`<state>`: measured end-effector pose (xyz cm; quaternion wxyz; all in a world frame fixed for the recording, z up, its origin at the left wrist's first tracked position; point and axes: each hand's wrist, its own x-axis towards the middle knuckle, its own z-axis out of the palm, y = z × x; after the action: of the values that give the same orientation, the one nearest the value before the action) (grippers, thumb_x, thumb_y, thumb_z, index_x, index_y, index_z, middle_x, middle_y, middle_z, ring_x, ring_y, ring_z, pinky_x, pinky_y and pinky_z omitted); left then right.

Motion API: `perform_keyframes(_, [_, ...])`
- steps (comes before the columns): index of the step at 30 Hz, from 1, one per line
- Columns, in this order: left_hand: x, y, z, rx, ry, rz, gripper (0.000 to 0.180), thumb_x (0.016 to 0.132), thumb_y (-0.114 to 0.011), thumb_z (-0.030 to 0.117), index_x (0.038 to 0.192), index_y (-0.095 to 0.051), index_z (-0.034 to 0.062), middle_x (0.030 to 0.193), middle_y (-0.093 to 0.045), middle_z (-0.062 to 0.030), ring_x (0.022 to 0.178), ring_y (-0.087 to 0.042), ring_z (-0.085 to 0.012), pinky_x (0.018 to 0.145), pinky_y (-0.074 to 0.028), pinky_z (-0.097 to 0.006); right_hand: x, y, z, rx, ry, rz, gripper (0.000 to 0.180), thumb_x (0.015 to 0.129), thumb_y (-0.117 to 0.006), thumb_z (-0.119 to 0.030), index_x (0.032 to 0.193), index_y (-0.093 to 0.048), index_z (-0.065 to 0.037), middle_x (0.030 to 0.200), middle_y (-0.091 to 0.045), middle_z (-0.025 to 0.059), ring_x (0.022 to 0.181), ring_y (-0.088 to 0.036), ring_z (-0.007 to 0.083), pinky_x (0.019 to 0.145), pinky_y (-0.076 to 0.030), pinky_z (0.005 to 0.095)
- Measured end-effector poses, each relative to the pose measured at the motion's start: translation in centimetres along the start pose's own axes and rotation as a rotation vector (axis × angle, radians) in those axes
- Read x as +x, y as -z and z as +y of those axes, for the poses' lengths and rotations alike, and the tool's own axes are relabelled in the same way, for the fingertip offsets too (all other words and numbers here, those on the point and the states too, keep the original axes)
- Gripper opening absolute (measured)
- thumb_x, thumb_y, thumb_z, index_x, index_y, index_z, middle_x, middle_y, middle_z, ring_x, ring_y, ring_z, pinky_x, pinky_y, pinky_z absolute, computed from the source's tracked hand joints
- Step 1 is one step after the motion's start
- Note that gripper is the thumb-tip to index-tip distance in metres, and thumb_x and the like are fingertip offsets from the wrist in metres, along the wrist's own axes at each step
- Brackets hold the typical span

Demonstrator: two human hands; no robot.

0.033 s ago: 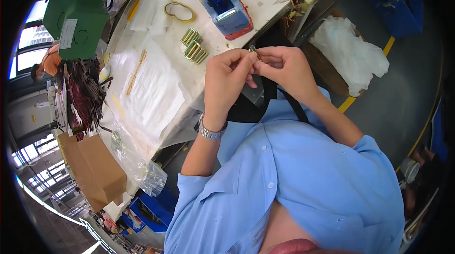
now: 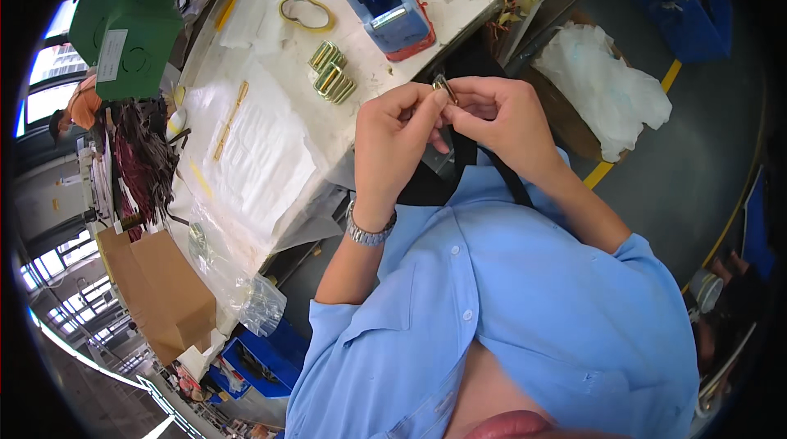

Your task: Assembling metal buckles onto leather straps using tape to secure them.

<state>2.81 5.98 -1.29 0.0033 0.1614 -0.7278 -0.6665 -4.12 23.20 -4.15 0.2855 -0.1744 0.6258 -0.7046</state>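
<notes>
Both my hands meet just off the table's front edge, their fingertips pinched round a small metal buckle [image 2: 441, 85]. My left hand [image 2: 392, 140], with a metal watch on its wrist, grips it from the left. From the right, my right hand [image 2: 510, 123] pinches its other side; fingers cover most of the piece. Several gold-coloured rectangular buckles [image 2: 334, 83] lie in a small cluster on the white table [image 2: 370, 70], left of my hands. Behind them stands a blue tape dispenser [image 2: 402, 27] with a red base. A black strap [image 2: 466, 162] hangs below my hands.
A tape roll [image 2: 329, 19], white sheets [image 2: 262, 164] and a clear plastic bag [image 2: 262, 306] lie on the table. At left are a cardboard box [image 2: 168, 287] and a green machine cover [image 2: 147, 25]. White plastic [image 2: 602, 82] fills a box at right, near a blue bin [image 2: 676, 0].
The buckle has turned a little between my fingertips and shows more of its frame. My hands keep almost the same place, and the view has shifted slightly.
</notes>
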Motion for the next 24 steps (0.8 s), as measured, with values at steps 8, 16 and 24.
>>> perform_keyframes(8, [-5.4,2.2,-0.3,0.420,-0.250,0.131,0.036,0.093,-0.078,-0.005,0.128,-0.075,0.0006,0.112,-0.074,-0.0091,0.090,-0.074,-0.0155,0.077,-0.061,-0.029,-1.8,0.0,-0.1,-0.766,0.440,-0.230,0.040,0.086,-0.084,-0.008,0.123,-0.074,0.002,0.097,-0.078,0.0165,0.085,-0.077,0.0310,0.077,-0.061,0.0373])
perform_keyframes(16, [-7.0,4.3,-1.9,0.774,-0.530,0.083,0.039,0.089,-0.082,0.002,0.128,-0.075,0.0019,0.102,-0.076,-0.0130,0.085,-0.073,-0.0301,0.073,-0.058,-0.037,-1.1,-2.4,0.0,-0.827,0.542,-0.294,0.047,0.084,-0.084,-0.008,0.128,-0.070,0.000,0.093,-0.075,0.0145,0.083,-0.073,0.0331,0.074,-0.059,0.0414])
perform_keyframes(24, [-6.6,6.3,-1.3,0.793,-0.556,0.152,0.041,0.091,-0.080,0.003,0.131,-0.073,0.0035,0.097,-0.074,-0.0128,0.080,-0.071,-0.0291,0.070,-0.056,-0.039,1.4,-3.6,-0.9,-0.820,0.580,-0.336,0.052,0.085,-0.084,-0.009,0.134,-0.067,-0.001,0.096,-0.075,0.0137,0.085,-0.074,0.0315,0.077,-0.059,0.0406])
